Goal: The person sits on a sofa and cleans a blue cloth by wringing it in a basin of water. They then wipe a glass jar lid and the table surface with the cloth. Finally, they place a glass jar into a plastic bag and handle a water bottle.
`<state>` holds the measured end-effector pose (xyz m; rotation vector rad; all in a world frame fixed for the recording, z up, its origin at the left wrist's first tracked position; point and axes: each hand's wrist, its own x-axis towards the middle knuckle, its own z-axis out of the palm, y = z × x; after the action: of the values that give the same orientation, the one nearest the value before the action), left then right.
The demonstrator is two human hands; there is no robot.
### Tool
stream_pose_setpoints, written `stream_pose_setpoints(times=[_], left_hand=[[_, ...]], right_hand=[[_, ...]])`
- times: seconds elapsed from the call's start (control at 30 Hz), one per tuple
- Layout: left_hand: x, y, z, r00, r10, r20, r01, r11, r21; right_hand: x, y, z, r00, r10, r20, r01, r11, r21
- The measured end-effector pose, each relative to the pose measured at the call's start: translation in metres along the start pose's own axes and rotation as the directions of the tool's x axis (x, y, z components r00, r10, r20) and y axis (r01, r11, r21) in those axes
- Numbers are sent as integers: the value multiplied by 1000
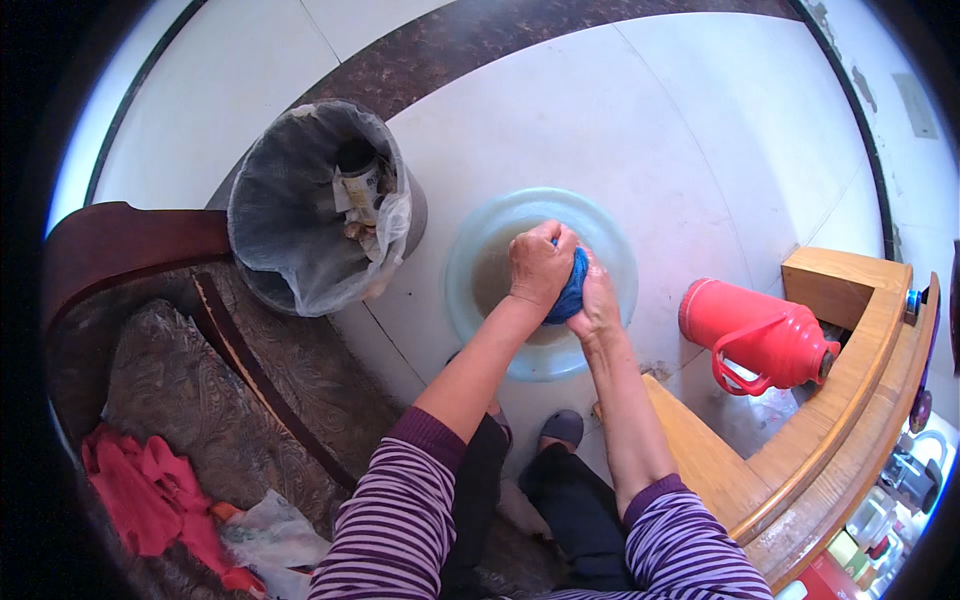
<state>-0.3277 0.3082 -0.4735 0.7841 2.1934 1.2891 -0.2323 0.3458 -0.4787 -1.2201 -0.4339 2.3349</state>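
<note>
A wet blue cloth (pixel 570 294) is bunched between my two hands above a pale blue plastic basin (pixel 616 300). My left hand (pixel 541 262) grips it from the left and top, fingers curled into a fist. Against its right side, my right hand (pixel 598 296) presses with the palm, and its fingertips are partly hidden. Murky, brownish water (pixel 489 274) lies in the basin, which stands on the white tiled floor.
A lined trash bin (pixel 281 187) holding some waste stands left of the basin. At the right, a red thermos flask (pixel 739 322) stands beside a wooden table (pixel 817 457). A patterned sofa (pixel 247 405) bears red fabric (pixel 142 487) and a plastic bag (pixel 274 532).
</note>
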Motion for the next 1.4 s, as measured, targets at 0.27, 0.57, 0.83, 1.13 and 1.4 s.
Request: stream_pose_setpoints(times=[0.27, 0.57, 0.83, 1.13, 1.4], left_hand=[[6, 7, -55, 801, -80, 593, 380, 834, -401], [12, 9, -69, 858, -114, 502, 448, 644, -620], [13, 22, -87, 888, -27, 459, 429, 408, -806], [14, 21, -89, 745, 250, 618, 379, 604, -701], [18, 6, -86, 679, 409, 609, 267, 636, -724]], right_hand=[[-28, -49, 31, 997, -51, 54, 71, 875, -479], [-30, -70, 23, 923, -137, 360, 364, 613, -701], [-32, -94, 6, 937, 57, 345, 269, 513, -815], [-17, -37, 0, 965, 162, 205, -113, 966, -232], [-6, -24, -1, 958, 206, 197, -230, 967, 111]])
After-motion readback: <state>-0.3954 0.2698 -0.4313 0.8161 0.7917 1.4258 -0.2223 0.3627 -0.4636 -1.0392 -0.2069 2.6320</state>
